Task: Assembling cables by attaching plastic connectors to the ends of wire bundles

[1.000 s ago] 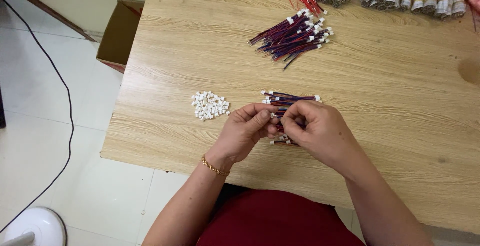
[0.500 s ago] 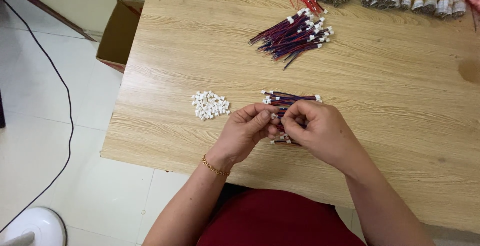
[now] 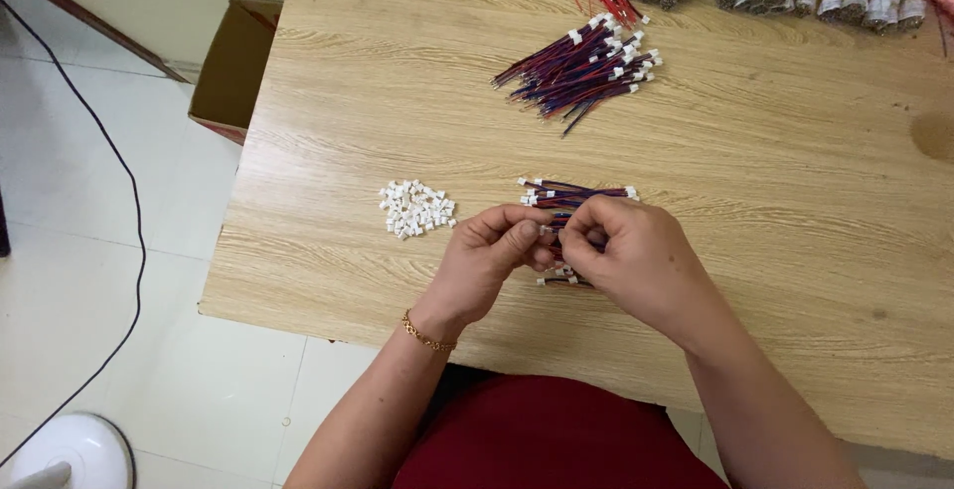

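Right at the near table edge, left hand (image 3: 487, 255) and right hand (image 3: 621, 250) pinch together on one small red-blue connector wire (image 3: 553, 236), with the bundle (image 3: 571, 194) lying crosswise just beyond, closer to the right.

The left hand (image 3: 487, 260) has edged slightly away from the right hand (image 3: 626, 255), opening a narrow gap between their fingertips. A thin wire (image 3: 553, 235) now shows in that gap
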